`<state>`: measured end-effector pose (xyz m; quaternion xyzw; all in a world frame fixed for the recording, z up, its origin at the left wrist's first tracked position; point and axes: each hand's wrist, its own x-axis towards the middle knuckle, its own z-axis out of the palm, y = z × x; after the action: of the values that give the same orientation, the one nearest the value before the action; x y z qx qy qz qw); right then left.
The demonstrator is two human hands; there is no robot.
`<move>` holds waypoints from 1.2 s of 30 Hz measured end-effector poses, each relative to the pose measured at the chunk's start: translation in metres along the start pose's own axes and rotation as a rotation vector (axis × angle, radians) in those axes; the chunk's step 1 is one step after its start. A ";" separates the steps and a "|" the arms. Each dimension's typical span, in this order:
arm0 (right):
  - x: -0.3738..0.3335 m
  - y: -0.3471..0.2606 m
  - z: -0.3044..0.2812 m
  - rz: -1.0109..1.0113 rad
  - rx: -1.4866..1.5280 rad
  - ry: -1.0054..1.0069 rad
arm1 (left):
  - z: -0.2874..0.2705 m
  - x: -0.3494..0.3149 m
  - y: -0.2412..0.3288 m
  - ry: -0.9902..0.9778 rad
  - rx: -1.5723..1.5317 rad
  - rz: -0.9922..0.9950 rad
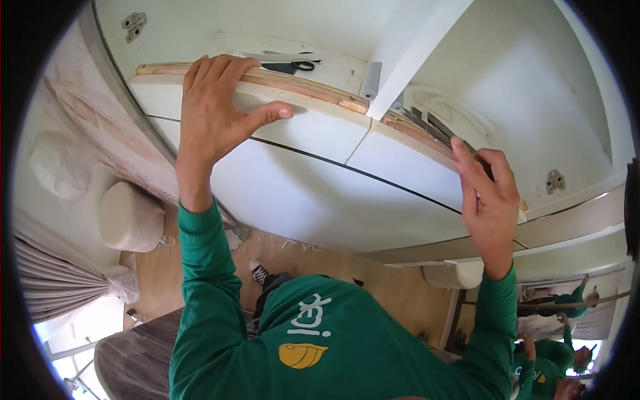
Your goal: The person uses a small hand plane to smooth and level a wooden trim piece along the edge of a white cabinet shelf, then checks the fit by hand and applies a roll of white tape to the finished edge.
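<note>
My left hand (217,107) rests over the top edge of a white cabinet front (300,127), fingers draped on its layered wooden strip (300,83) and thumb spread away. Farther right, my right hand (490,190) is closed round a long dark grey strip (437,128) that lies along the same edge; its exact kind is unclear and part of it is hidden by the fingers. Black-handled scissors (304,65) lie inside the cabinet, just beyond my left fingers. A small grey cylindrical piece (372,81) stands against the white divider (413,50).
Metal hinge plates (134,27) (555,181) are fixed to both cabinet sides. Below are a wooden floor (380,290) with scraps, a round pale stool (131,217), a grey curtain (57,280) and a dark tabletop (137,353). Reflections of people in green show at lower right.
</note>
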<state>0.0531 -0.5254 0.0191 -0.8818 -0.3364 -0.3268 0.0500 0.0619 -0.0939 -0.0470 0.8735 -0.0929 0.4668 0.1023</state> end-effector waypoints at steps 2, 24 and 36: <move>-0.004 0.005 -0.005 -0.011 -0.026 -0.037 | 0.003 0.001 0.011 0.017 0.019 0.032; -0.011 0.027 0.006 -0.291 -0.264 -0.225 | 0.059 0.008 0.182 0.137 -0.064 -0.311; -0.015 0.035 -0.003 -0.303 -0.275 -0.237 | 0.063 0.007 0.189 0.168 -0.091 -0.394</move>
<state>0.0649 -0.5621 0.0172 -0.8520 -0.4207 -0.2675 -0.1601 0.0671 -0.2925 -0.0579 0.8274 0.0676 0.5041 0.2383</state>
